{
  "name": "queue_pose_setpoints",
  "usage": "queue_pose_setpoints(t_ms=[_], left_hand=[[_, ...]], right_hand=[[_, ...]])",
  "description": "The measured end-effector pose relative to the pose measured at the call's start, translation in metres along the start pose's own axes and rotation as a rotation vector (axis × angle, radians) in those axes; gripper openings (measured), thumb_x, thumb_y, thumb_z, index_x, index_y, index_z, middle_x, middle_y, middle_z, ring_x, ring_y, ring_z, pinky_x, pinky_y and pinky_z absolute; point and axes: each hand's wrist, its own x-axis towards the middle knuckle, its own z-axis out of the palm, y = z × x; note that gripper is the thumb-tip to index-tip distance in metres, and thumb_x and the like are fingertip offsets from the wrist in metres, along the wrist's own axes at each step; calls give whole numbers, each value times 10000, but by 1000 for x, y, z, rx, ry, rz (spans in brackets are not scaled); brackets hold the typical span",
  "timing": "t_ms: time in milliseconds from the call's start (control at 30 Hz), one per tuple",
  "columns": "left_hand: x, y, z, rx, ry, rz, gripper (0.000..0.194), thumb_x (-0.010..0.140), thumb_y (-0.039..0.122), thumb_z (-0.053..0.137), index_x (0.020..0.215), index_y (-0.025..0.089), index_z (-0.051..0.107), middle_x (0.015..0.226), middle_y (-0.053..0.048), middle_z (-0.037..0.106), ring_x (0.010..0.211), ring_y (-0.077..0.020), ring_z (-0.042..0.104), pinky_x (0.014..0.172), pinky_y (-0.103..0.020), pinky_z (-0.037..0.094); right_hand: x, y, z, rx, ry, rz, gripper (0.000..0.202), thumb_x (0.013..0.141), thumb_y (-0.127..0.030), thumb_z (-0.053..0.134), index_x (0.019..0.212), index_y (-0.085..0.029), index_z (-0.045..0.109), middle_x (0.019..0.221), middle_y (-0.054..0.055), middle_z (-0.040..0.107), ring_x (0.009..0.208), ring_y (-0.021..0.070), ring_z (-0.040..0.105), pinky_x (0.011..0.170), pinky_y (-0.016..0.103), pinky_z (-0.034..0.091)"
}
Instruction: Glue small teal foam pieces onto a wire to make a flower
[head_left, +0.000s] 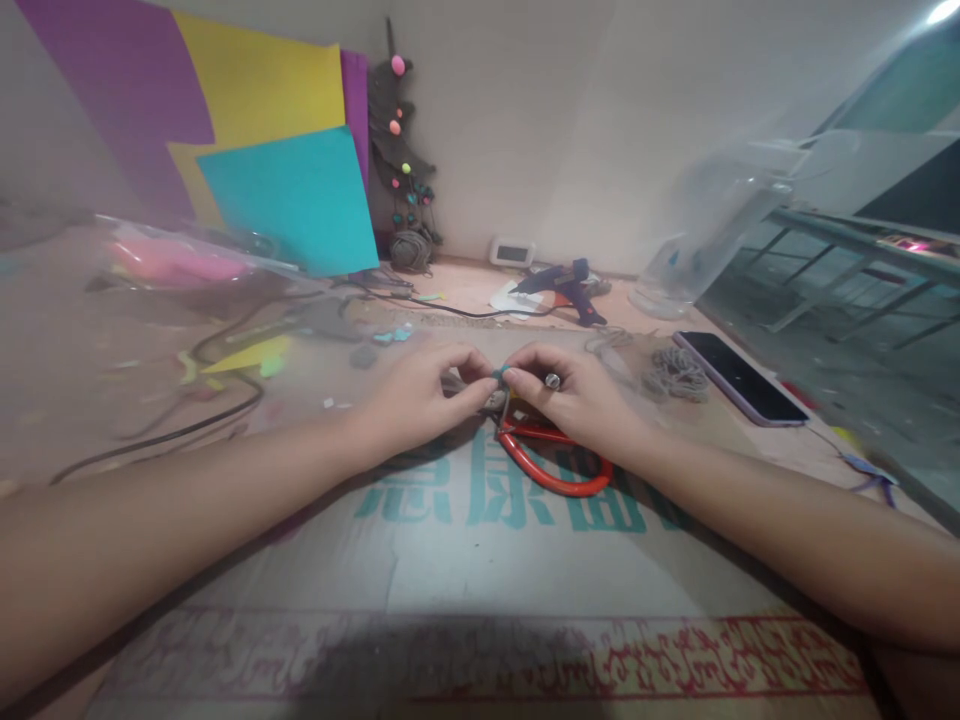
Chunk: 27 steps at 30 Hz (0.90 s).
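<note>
Both hands meet near the middle of the view, over a printed cardboard sheet (480, 570). My left hand (450, 385) pinches one side of a small teal piece (501, 372), thumb against fingertips. The other side of it is pinched by my right hand (559, 385), and a grey cord hangs down between them. A thin rod with a round metallic end (553, 381) pokes out among the right fingers; the rest of it is hidden. Just below the hands lie scissors with red handles (559, 485), partly covered by the right hand.
Behind, a purple glue gun (559, 280) rests by a small white device (512, 250). Right are grey yarn (679, 375), a phone (739, 378) and a clear plastic container (690, 235). Colored sheets (292, 200), a decorated tree shape (394, 130) and a black cable (172, 432) are left.
</note>
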Motion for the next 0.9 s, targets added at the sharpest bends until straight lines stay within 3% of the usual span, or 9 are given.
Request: queue_pose_setpoints(t_ms=[333,467,767,900], left_hand=[[1,-2,1,-15,-4,-46,248,897,409,555,838,197,671,834,-6,721,800,-183,640,725,-285,452],[1,-3,1,-22,-11,-38,239,898,402,562,841,196,669,834,2,723,794,-177,641,717,-276,447],[1,-2,-2,-30,23,-18,358,964,464,465,806,200,648,801,-2,698,792,-182,626,728,-289,432],[1,-2,-1,-24,42,-35,296,918,467,541,859,204,662,867,-9,714,842,-196,641,762,-300,446]], right_hand=[[0,-1,-3,-13,16,-32,270,925,-394,529,854,-186,686,747,14,679,703,152,604,651,260,466],[1,-1,-2,-11,15,-16,209,888,-363,585,878,-185,694,801,18,709,718,153,618,668,263,473],[1,-1,-1,-2,2,6,253,899,-391,566,821,-175,675,723,-1,663,630,123,563,581,239,419],[1,-1,-1,-19,-3,-22,241,907,-366,562,793,-177,658,705,1,647,648,129,566,598,243,425]])
